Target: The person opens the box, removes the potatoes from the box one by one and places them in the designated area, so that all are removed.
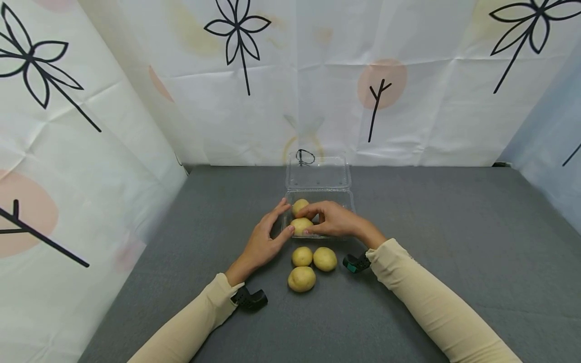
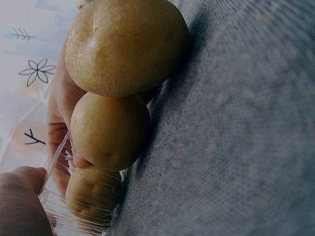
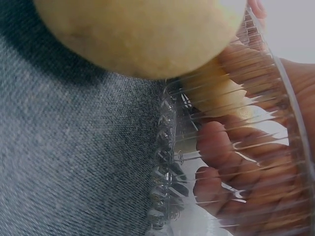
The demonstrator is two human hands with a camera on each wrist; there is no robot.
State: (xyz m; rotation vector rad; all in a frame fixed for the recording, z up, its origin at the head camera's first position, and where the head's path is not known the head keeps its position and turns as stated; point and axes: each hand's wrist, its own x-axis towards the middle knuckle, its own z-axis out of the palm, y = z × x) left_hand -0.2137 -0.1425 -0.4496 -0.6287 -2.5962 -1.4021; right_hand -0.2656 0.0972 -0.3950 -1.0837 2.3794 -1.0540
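Note:
A clear plastic clamshell container (image 1: pixel 333 233) stands on the table with its lid (image 1: pixel 317 174) raised at the back. My left hand (image 1: pixel 263 242) rests against its left front corner, fingers extended along the side and thumb at the front rim. My right hand (image 1: pixel 333 219) reaches inside with curled fingers and pinches the front potato (image 1: pixel 300 227) between thumb and fingers. Another potato (image 1: pixel 300 207) lies behind it in the container. The right wrist view shows the curled fingers (image 3: pixel 214 142) through the ribbed plastic wall.
In front of the container three loose potatoes lie close together: a small one (image 1: pixel 301 256), one to its right (image 1: pixel 325 259) and one nearest me (image 1: pixel 301 279). Grey cloth covers the table (image 1: pixel 431 227). Patterned white curtains (image 1: pixel 317 101) enclose the back and sides.

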